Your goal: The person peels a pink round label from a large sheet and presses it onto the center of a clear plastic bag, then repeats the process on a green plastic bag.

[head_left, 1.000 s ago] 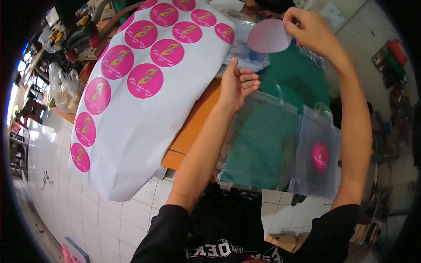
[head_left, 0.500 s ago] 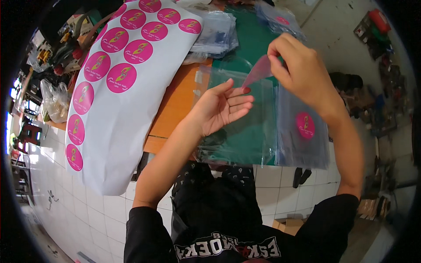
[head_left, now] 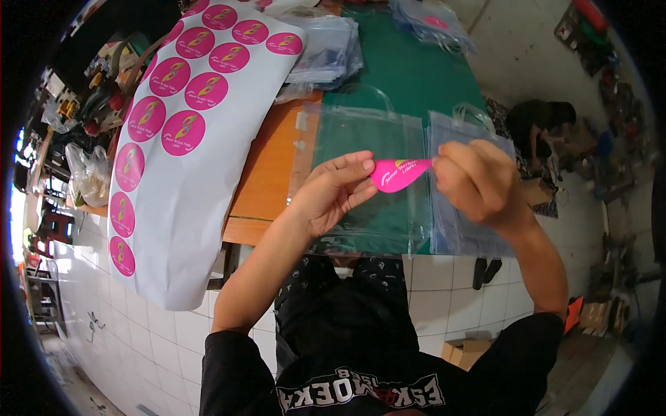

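A round pink sticker (head_left: 397,179) is stretched between my two hands, its printed face up and its upper part curled over. My left hand (head_left: 340,184) pinches its left edge between thumb and fingers. At the opposite edge, my right hand (head_left: 479,182) grips it with curled fingers. Beneath them a clear plastic bag (head_left: 361,225) with a looped handle lies flat on the green mat (head_left: 395,59). A stack of clear bags (head_left: 461,239) lies just right of it, partly under my right hand.
A long white sheet of pink round stickers (head_left: 187,229) hangs over the table's left side. Folded clear bags (head_left: 326,52) lie at the back, with more bags (head_left: 433,28) at the far right corner. Another person (head_left: 538,128) crouches on the floor to the right.
My right hand has come down toward me with the sticker, turning its printed face up. My left hand, open before, now pinches the sticker's left edge.
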The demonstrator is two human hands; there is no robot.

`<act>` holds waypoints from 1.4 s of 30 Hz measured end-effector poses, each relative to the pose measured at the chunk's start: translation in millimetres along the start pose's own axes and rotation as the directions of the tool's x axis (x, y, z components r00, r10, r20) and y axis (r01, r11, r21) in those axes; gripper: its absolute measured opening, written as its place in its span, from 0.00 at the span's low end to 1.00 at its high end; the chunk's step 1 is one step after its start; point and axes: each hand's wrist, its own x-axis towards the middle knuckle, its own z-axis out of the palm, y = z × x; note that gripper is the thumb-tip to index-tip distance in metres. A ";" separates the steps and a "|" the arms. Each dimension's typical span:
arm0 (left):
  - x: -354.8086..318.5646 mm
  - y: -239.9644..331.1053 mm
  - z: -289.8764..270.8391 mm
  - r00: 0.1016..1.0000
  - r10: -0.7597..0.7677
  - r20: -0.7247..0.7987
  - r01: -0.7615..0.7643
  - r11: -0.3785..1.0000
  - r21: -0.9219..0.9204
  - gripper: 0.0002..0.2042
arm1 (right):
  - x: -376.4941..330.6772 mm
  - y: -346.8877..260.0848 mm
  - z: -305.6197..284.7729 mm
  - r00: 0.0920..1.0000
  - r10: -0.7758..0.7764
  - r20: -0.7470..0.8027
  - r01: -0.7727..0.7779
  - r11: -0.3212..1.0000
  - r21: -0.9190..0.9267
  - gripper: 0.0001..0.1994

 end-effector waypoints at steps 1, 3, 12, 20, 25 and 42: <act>-0.7 -1.5 -0.3 1.000 -0.004 0.002 0.004 1.000 0.002 0.18 | -4.7 -1.6 -1.3 0.998 -0.059 -0.008 0.059 0.997 -0.048 0.12; -2.5 -2.5 -4.7 0.997 0.068 0.023 -0.069 0.997 0.044 0.21 | -15.5 -4.7 -3.6 0.993 -0.114 -0.011 0.113 0.989 -0.095 0.12; -18.5 3.8 -35.6 0.933 0.342 0.116 -0.355 0.806 0.474 0.28 | -75.2 -36.4 18.8 0.768 0.626 0.132 -0.619 0.675 0.401 0.15; -25.1 8.7 -43.8 0.923 0.238 0.304 -0.369 0.774 0.515 0.29 | -71.3 -82.5 72.1 0.279 0.422 0.863 -0.530 -0.682 0.505 0.20; -23.4 13.1 -46.4 0.921 0.218 0.324 -0.368 0.761 0.534 0.29 | -77.2 -87.1 79.4 0.309 0.279 0.909 -0.299 -0.879 0.371 0.19; -31.9 1.7 -30.3 0.911 0.371 0.180 -0.377 0.571 0.729 0.33 | -67.2 -106.5 76.2 0.241 0.890 0.387 -0.758 -0.076 0.648 0.07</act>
